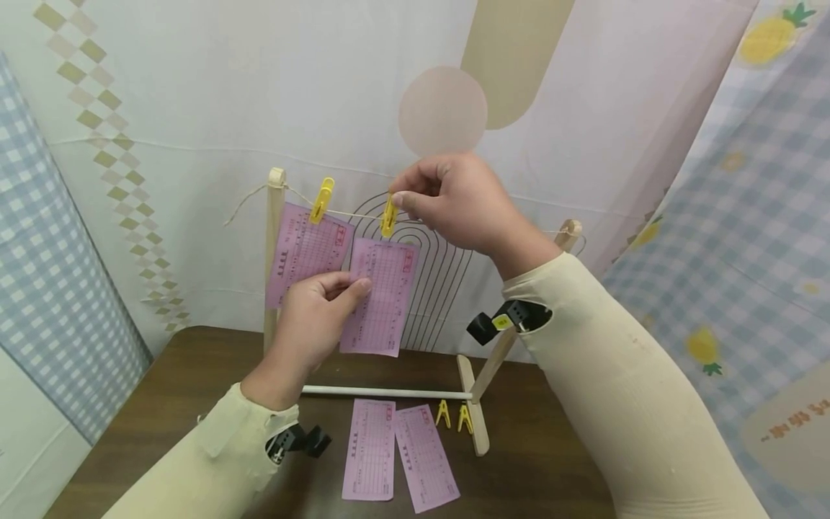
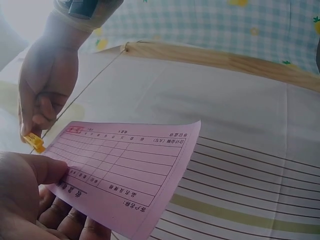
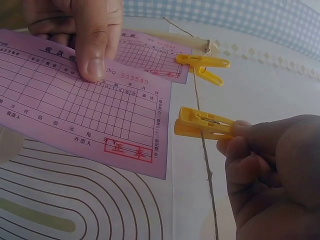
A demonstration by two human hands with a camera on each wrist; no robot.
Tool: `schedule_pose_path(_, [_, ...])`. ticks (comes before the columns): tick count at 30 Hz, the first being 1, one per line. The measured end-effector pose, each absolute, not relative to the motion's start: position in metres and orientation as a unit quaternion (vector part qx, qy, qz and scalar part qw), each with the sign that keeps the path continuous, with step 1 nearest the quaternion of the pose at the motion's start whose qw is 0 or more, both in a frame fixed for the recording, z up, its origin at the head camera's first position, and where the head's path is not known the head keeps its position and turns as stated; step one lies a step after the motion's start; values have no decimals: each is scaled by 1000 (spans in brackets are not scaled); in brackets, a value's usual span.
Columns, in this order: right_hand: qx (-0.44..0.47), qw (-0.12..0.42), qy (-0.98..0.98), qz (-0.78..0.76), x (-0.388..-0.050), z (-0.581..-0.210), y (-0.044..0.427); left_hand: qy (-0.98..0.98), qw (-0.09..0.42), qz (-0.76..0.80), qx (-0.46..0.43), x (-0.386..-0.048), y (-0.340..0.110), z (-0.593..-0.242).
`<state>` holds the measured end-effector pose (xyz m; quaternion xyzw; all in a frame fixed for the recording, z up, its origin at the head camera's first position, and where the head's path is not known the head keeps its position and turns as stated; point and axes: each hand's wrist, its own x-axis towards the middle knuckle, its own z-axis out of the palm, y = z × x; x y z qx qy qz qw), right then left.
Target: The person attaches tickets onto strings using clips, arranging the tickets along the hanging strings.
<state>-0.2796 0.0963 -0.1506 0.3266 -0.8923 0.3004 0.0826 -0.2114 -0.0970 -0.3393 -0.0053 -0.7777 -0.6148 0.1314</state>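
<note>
My left hand (image 1: 305, 328) pinches a pink receipt slip (image 1: 382, 317) by its left edge between thumb and fingers. The slip hangs just below the string (image 3: 209, 175), its printed face and red stamp showing. Above its top edge, my right hand (image 1: 463, 205) pinches a yellow clothespin (image 3: 205, 124) by the handle end. The clothespin lies across the string, with a small gap between it and the slip; whether it bites the string I cannot tell. To the left, another pink slip (image 1: 310, 252) hangs from the string under a second yellow clothespin (image 1: 321, 202).
Wooden posts (image 1: 274, 252) hold the string at both ends, joined low by a white rod (image 1: 389, 393). On the brown table (image 1: 194, 404) lie two more pink slips (image 1: 369, 450) and two yellow clothespins (image 1: 465, 419) by the right foot. Patterned curtains surround the table.
</note>
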Motion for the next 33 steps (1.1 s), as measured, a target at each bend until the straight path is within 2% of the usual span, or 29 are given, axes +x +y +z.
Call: schedule_pose_path(33, [334, 43, -893, 299, -276, -149, 94, -742, 147, -654, -22, -212, -97, -325])
